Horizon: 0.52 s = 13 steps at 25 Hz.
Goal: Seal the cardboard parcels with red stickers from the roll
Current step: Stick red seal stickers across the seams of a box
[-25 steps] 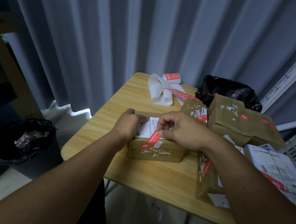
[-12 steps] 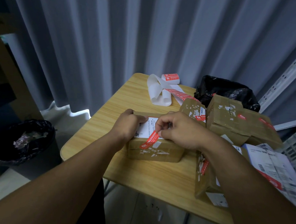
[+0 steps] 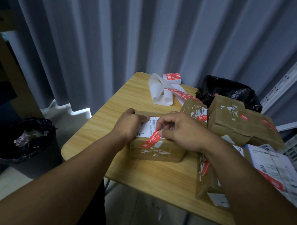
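Little is changed from half a second earlier: the red sticker (image 3: 150, 142) is kept slanted across the near top edge of the parcel (image 3: 159, 154), and only the right hand (image 3: 181, 131) is shifted a touch. The sticker's upper end is pinched between the right hand's thumb and forefinger over the white label, and its lower end lies on the front face. The parcel's left end is gripped by the left hand (image 3: 129, 123), thumb on top. The step is judged best done if the parcel is held steady while the strip is pressed flat from the fold outwards, so that no crease is trapped. Open room is found on the table (image 3: 107, 115) to the left. To the right, stacked parcels (image 3: 239, 125) are crowded close, and the roll (image 3: 172, 77) lies well apart near the far edge.
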Tool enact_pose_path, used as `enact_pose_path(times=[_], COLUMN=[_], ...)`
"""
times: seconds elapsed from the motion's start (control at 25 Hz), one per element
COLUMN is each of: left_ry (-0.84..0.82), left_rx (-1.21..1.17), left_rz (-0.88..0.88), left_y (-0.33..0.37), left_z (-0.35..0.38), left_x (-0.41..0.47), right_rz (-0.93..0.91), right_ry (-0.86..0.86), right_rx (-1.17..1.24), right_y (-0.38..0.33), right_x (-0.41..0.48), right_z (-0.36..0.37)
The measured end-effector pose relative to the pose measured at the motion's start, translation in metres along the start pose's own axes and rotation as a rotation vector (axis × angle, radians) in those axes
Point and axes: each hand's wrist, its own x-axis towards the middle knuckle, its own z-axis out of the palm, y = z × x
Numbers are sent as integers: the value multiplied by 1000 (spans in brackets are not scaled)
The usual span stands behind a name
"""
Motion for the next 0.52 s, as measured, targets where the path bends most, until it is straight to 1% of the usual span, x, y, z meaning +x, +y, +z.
enact_pose_path(times=[0.2,0.36,0.52], left_ry=[1,0,9], left_rx=[18,17,20], left_rz=[-1,0,13], left_y=[-2,-2,-2], left_z=[0,0,0], left_x=[2,2,1], right_rz=[1,9,-8], right_ry=[16,-37,23], right_rx=[-10,-76,-6], right_y=[0,0,3], right_x=[5,6,0], right_z=[5,2,6])
